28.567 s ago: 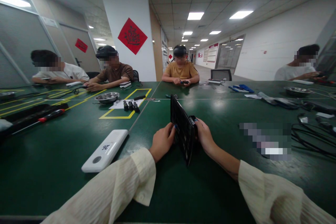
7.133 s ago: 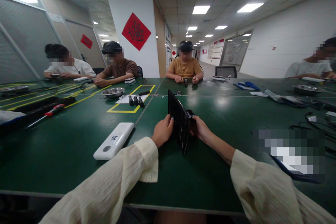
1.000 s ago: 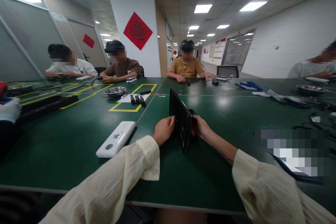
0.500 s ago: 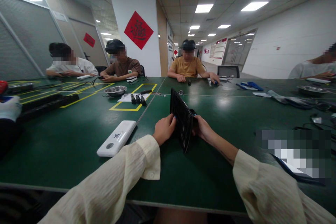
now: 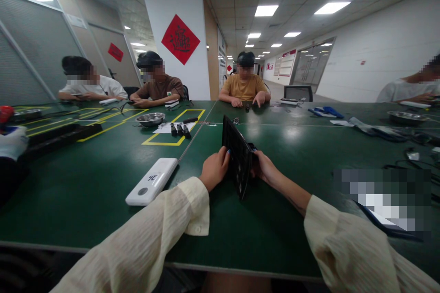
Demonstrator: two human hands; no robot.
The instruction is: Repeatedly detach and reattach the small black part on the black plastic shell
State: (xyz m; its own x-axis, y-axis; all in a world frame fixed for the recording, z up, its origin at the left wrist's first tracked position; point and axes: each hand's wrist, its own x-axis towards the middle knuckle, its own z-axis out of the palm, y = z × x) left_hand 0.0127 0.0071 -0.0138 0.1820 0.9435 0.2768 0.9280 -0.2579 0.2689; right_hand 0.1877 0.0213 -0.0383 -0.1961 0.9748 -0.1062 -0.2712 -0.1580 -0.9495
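Note:
A flat black plastic panel (image 5: 237, 158) stands tilted on edge in front of me, its ribbed or slotted face turned left. My left hand (image 5: 216, 168) is closed on that face, with the thumb against it. On the opposite side, my right hand (image 5: 264, 166) grips a black part that juts from the panel's back; most of its fingers are hidden there. The panel's lower corner is close over the green table (image 5: 275, 229), and I cannot tell whether it touches. Left of my left hand lies a white power bank (image 5: 152, 181) marked 26.
Black cylindrical parts (image 5: 180, 130) lie on white paper inside a yellow taped outline, beside a metal bowl (image 5: 150, 119). A blurred-out device (image 5: 385, 206) and cables are at the right. Several people sit around the table; a gloved hand (image 5: 13, 141) shows at the far left.
Both my hands and the black panel keep nearly the same place. Across the table, the person in the yellow shirt has drawn one hand inward from the right toward small black parts.

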